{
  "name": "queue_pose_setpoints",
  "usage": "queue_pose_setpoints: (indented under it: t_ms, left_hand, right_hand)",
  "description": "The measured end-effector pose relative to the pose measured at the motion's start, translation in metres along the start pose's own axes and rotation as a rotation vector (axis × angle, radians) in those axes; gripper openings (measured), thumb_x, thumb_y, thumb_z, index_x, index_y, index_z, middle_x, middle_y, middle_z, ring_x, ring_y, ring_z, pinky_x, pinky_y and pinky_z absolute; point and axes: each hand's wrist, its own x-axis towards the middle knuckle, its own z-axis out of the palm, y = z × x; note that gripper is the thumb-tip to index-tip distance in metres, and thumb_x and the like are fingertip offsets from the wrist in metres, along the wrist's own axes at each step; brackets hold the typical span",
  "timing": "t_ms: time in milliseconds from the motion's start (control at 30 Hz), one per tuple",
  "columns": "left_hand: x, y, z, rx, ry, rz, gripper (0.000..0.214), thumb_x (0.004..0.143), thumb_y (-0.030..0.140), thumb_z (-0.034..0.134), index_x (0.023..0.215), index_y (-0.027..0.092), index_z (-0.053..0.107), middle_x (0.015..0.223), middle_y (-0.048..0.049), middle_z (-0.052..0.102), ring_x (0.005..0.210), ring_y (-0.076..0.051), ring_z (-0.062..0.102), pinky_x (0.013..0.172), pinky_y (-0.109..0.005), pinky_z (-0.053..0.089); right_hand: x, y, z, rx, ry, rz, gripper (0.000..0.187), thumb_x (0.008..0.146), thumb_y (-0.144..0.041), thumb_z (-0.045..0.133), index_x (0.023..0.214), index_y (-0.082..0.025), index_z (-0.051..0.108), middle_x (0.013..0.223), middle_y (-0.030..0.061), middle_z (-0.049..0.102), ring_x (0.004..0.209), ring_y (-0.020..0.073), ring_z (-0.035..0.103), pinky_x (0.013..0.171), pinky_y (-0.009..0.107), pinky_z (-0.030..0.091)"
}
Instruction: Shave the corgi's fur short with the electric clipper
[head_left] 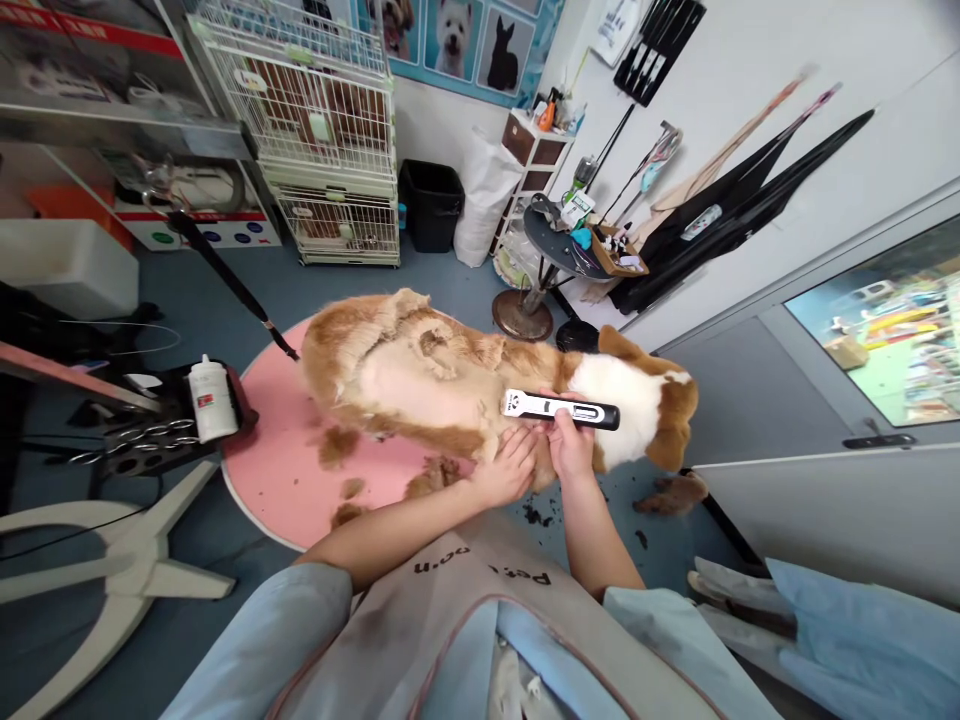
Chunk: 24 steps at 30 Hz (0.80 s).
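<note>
A tan and white dog point(450, 375) stands on a round pink table point(281, 470), partly shaved along its back. My right hand point(571, 445) is closed around a black and white electric clipper point(561, 408), whose blade end lies on the dog's flank. My left hand point(508, 468) rests flat against the dog's side just below the clipper, fingers stretched out. Clumps of cut brown fur point(339, 445) lie on the table.
A black leash point(225, 275) runs from the table up to the left. A white bottle point(211, 398) and scissors sit on a dark tray at the left. Wire cages point(322, 130), a black bin point(431, 205) and a small round tool table point(562, 250) stand behind.
</note>
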Motion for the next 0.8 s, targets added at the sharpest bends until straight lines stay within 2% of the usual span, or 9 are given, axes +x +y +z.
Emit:
queue_pose_setpoints:
  t_ms: [233,333,433,467,533,633,700,733,800]
  left_hand:
    - [0.0,0.001,0.01,-0.028,-0.02,-0.009,0.05,0.095,0.025,0.049,0.139,0.005,0.056,0.144,-0.0229,0.055,0.142,-0.035,0.044,0.12,-0.054,0.026]
    - [0.002,0.0,0.01,-0.033,-0.015,-0.016,0.049,0.094,0.026,0.049,0.139,0.006,0.057,0.145,-0.021,0.055,0.142,-0.033,0.043,0.121,-0.052,0.026]
    - [0.004,0.0,0.01,-0.025,0.0,-0.013,0.052,0.094,0.026,0.048,0.14,0.003,0.054,0.148,-0.0217,0.052,0.144,-0.033,0.04,0.121,-0.051,0.026]
    - [0.006,0.0,0.01,-0.02,-0.003,-0.016,0.051,0.095,0.026,0.047,0.139,0.002,0.055,0.147,-0.022,0.052,0.144,-0.034,0.04,0.12,-0.051,0.028]
    - [0.007,0.002,0.008,-0.017,-0.043,-0.031,0.049,0.096,0.027,0.045,0.136,0.002,0.058,0.143,-0.0217,0.056,0.141,-0.035,0.045,0.118,-0.051,0.032]
    - [0.003,0.004,-0.008,-0.033,-0.137,-0.036,0.047,0.097,0.03,0.043,0.132,0.004,0.061,0.137,-0.0202,0.061,0.137,-0.035,0.05,0.117,-0.05,0.035]
    - [-0.003,0.002,-0.028,-0.054,-0.128,-0.011,0.048,0.096,0.032,0.045,0.131,0.004,0.062,0.138,-0.0204,0.06,0.137,-0.035,0.05,0.117,-0.048,0.037]
    - [-0.005,-0.002,-0.041,-0.084,-0.085,-0.002,0.048,0.096,0.034,0.045,0.131,0.005,0.061,0.138,-0.0196,0.06,0.135,-0.034,0.051,0.116,-0.047,0.039]
    - [-0.006,-0.014,-0.068,-0.21,0.033,0.039,0.038,0.097,0.032,0.043,0.12,0.016,0.068,0.128,-0.0104,0.068,0.123,-0.024,0.06,0.109,-0.04,0.046]
  right_hand:
    - [-0.012,0.006,0.019,0.037,-0.073,0.056,0.047,0.066,-0.04,0.08,0.101,-0.027,0.052,0.107,0.0038,0.073,0.079,0.018,0.069,0.059,0.029,0.056]
    - [-0.011,0.001,0.01,0.015,0.018,-0.046,0.04,0.067,-0.037,0.076,0.097,-0.026,0.053,0.101,0.0021,0.074,0.061,0.0119,0.061,0.052,0.024,0.049]
    - [-0.007,-0.001,0.003,0.013,0.166,-0.157,0.031,0.068,-0.032,0.071,0.092,-0.024,0.053,0.091,-0.002,0.075,0.041,0.0041,0.04,0.043,0.021,0.039]
    - [-0.006,0.0,0.005,0.015,0.171,-0.154,0.03,0.068,-0.031,0.071,0.091,-0.024,0.053,0.091,-0.0026,0.075,0.04,0.0034,0.038,0.043,0.02,0.039]
    - [-0.007,0.004,0.012,0.022,0.108,-0.094,0.032,0.068,-0.031,0.072,0.092,-0.025,0.053,0.092,-0.0023,0.075,0.044,0.005,0.045,0.046,0.021,0.044]
    - [-0.012,0.004,0.021,0.056,-0.106,0.076,0.038,0.066,-0.035,0.077,0.094,-0.026,0.053,0.099,0.0002,0.076,0.056,0.0107,0.06,0.053,0.025,0.053]
    - [-0.015,-0.005,0.013,0.091,-0.22,0.167,0.043,0.064,-0.038,0.08,0.095,-0.027,0.053,0.103,0.0019,0.076,0.061,0.0139,0.065,0.056,0.03,0.057]
    - [-0.016,-0.012,0.004,0.1,-0.232,0.176,0.045,0.063,-0.038,0.082,0.095,-0.027,0.053,0.104,0.0025,0.076,0.062,0.0146,0.066,0.057,0.031,0.058]
    - [-0.015,-0.028,-0.02,0.078,-0.153,0.112,0.048,0.061,-0.036,0.085,0.097,-0.027,0.053,0.103,0.0029,0.077,0.061,0.0142,0.067,0.054,0.028,0.056]
